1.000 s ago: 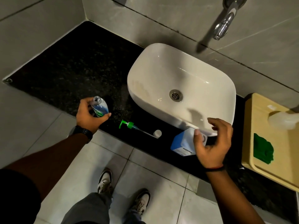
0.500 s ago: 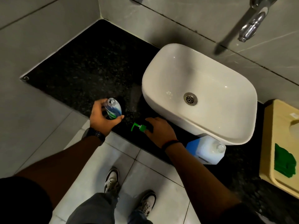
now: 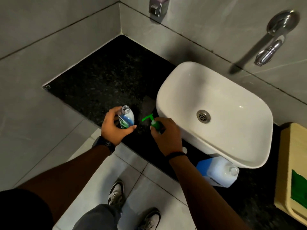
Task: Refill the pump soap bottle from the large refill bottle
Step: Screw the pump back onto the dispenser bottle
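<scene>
My left hand (image 3: 114, 127) grips the small clear soap bottle (image 3: 127, 119), which has a blue and green label and an uncapped mouth pointing up. It stands at the front of the black counter (image 3: 103, 80). My right hand (image 3: 166, 136) holds the green pump head (image 3: 152, 121) just right of the bottle, nozzle pointing left, tube hidden behind my hand. The large white and blue refill bottle (image 3: 217, 171) stands uncapped at the counter's front edge, under the basin's rim.
A white basin (image 3: 216, 113) fills the counter's right half, with a chrome tap (image 3: 269, 52) on the wall above. A small white cap (image 3: 184, 150) lies by my right wrist. A beige tray (image 3: 294, 171) with a green cloth (image 3: 299, 188) sits far right. A wall dispenser (image 3: 158, 5) hangs above.
My right hand left the refill bottle, reached left, and picked the green pump up off the counter, bringing it beside the small bottle. My left hand kept holding the bottle.
</scene>
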A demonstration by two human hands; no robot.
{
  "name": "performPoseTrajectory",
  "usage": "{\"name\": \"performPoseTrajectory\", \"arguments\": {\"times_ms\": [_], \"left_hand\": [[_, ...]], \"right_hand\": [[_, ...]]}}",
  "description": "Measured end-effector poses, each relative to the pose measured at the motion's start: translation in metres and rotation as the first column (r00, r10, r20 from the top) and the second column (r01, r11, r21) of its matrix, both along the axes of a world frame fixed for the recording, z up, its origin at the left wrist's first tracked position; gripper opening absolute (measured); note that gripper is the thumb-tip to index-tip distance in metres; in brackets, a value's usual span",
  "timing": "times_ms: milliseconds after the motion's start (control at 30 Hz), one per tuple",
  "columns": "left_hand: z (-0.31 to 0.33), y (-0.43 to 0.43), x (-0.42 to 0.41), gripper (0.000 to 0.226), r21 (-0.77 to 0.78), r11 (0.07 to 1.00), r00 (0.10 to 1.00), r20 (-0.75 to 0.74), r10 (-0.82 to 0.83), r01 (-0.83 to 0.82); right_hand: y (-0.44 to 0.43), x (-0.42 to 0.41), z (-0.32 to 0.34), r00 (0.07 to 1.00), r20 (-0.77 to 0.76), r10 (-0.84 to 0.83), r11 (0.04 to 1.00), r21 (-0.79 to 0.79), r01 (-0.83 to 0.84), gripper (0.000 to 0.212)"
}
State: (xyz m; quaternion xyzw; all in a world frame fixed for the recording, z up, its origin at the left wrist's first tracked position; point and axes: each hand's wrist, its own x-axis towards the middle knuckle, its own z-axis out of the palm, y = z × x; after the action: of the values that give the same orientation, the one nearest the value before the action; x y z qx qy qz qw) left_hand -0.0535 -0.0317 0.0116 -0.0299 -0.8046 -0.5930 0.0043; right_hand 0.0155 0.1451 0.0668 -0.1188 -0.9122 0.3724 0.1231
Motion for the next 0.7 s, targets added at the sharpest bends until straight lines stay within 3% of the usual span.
{"name": "performPoseTrajectory", "arguments": {"times_ms": [100,300,500,700], "left_hand": [[0.023,0.008,0.007,0.073,0.0,1.0,0.998,-0.063,-0.029,0.029],[0.071,0.04,0.022,0.076,0.018,0.997,0.985,-0.156,-0.072,0.076],[0.106,0.071,0.034,0.08,0.013,0.988,0.972,-0.179,-0.149,0.154],[0.13,0.093,0.046,0.083,-0.044,0.98,0.936,-0.291,-0.197,0.193]], "right_hand": [[0.0,-0.001,0.053,0.976,-0.188,-0.107,0.97,-0.237,0.061,0.022],[0.009,0.0,0.17,0.865,-0.461,-0.2,0.859,-0.506,-0.072,0.025],[0.018,0.018,0.244,0.748,-0.652,-0.127,0.884,-0.416,-0.212,0.03],[0.031,0.032,0.253,0.755,-0.65,-0.09,0.904,-0.371,-0.212,0.03]]}}
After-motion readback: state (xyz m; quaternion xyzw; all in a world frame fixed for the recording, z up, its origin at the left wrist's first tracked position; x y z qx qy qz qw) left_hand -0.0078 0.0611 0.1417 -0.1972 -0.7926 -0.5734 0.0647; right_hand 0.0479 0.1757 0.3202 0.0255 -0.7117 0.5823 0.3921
